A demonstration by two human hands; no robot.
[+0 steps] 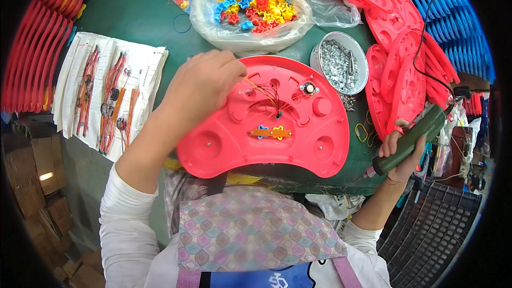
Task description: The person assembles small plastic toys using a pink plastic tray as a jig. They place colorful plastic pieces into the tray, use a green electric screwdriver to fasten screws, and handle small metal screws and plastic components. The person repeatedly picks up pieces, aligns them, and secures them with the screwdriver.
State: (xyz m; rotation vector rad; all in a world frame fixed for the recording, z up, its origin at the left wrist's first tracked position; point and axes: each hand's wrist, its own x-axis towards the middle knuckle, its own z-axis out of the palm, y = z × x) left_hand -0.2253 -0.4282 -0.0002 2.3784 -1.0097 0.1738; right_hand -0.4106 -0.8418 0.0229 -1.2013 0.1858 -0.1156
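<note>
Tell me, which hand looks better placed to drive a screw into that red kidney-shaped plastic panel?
Probably the right hand: it grips the green electric screwdriver beside the red panel. The left hand rests on the panel's thin wires.

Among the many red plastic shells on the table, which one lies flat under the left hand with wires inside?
The kidney-shaped red shell directly before the person: the left hand rests on it, and wires cross its hollow. The others are stacked at right.
</note>
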